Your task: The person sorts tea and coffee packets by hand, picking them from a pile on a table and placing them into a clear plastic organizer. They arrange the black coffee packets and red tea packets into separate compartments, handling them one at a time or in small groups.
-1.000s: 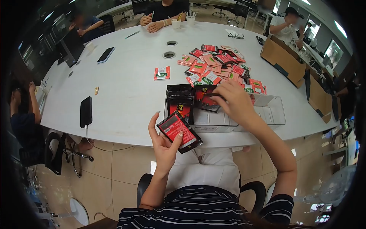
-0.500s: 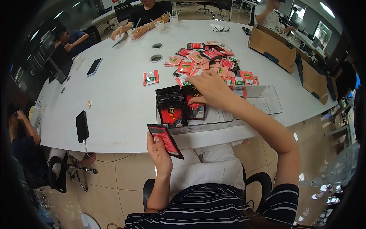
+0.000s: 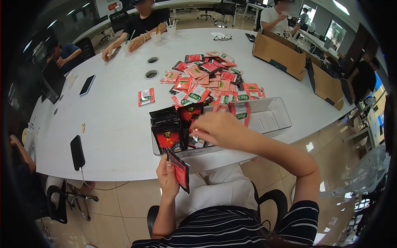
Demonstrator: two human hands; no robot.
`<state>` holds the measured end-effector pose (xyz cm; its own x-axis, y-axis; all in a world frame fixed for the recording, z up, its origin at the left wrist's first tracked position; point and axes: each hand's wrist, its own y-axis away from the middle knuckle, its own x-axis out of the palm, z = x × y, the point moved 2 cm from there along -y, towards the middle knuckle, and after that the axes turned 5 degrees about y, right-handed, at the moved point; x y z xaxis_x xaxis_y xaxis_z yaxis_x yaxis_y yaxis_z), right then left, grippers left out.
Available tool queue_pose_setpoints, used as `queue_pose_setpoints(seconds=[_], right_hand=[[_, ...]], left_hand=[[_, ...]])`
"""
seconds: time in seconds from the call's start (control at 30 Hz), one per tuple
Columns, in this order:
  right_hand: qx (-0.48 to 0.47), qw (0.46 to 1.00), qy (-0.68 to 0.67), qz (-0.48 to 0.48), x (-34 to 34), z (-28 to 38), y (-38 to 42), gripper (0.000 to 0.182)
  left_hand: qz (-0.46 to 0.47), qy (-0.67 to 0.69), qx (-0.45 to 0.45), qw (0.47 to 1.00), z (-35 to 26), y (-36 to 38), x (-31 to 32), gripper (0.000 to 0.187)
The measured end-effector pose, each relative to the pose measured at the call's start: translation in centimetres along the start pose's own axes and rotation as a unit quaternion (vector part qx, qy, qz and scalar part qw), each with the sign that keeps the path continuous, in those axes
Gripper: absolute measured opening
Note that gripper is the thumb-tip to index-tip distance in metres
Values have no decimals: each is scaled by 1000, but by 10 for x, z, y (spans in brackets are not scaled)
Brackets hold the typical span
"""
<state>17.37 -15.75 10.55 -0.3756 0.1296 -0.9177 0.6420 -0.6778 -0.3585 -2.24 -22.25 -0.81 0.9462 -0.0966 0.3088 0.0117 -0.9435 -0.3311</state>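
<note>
My left hand grips a few black-and-red coffee sachets below the table's front edge. A clear plastic organizer bin stands in front of me. Upright black coffee sachets are packed in its left part, with another short row beside them. Over that second row is my right hand, its thumb and fingers apart near the sachet fronts; its other fingertips are partly hidden and slightly blurred. Red-and-white Cozy sachets stand farther right in the bin.
Behind the bin lies a heap of mixed sachets, with a single Cozy sachet to its left. Two phones, glasses, open cardboard boxes and cups are on the table. People sit around it.
The head view has shifted, so the table sits lower and further left. My right hand has drawn back slightly from the second row of coffee sachets. My left hand still holds its sachets.
</note>
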Motion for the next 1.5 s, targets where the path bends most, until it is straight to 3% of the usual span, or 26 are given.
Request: queue_pose_setpoints(seconds=[0.1,0.2,0.3,0.4,0.43,0.63,0.73,0.9,1.1,1.23,1.5], right_hand=[[112,971,-10,213,-2,13,8,32],[142,950,-55,273,-7,16,7,43],[66,985,-68,142,10,6,14,50],[78,976,-7,202,10,5,11,52],[55,983,14,173,9,4,12,54],[154,958,36,239,-13,8,9,51],[181,950,-138,213,-13,-7,8,51],[193,948,-205,146,-13,-19,8,42],[144,957,-242,67,-19,-18,7,35],[51,984,-173,15,-10,-24,9,39],[10,985,150,-83,12,-14,-11,50]], left_hand=[[17,27,-23,999,1,0,4,33],[32,3,-19,999,-6,-6,9,31],[43,-26,-24,998,-19,-15,18,28],[71,-26,-55,996,-13,-18,16,24],[88,-28,-59,994,-13,-20,15,24],[124,-13,-78,989,-13,-21,15,23],[129,-12,-82,988,-12,-20,16,22],[136,-28,-71,988,-7,-19,13,22],[99,-32,-80,991,-13,-18,16,25],[116,-10,-103,988,-9,-18,12,38],[117,-26,-96,988,-12,-19,16,40]])
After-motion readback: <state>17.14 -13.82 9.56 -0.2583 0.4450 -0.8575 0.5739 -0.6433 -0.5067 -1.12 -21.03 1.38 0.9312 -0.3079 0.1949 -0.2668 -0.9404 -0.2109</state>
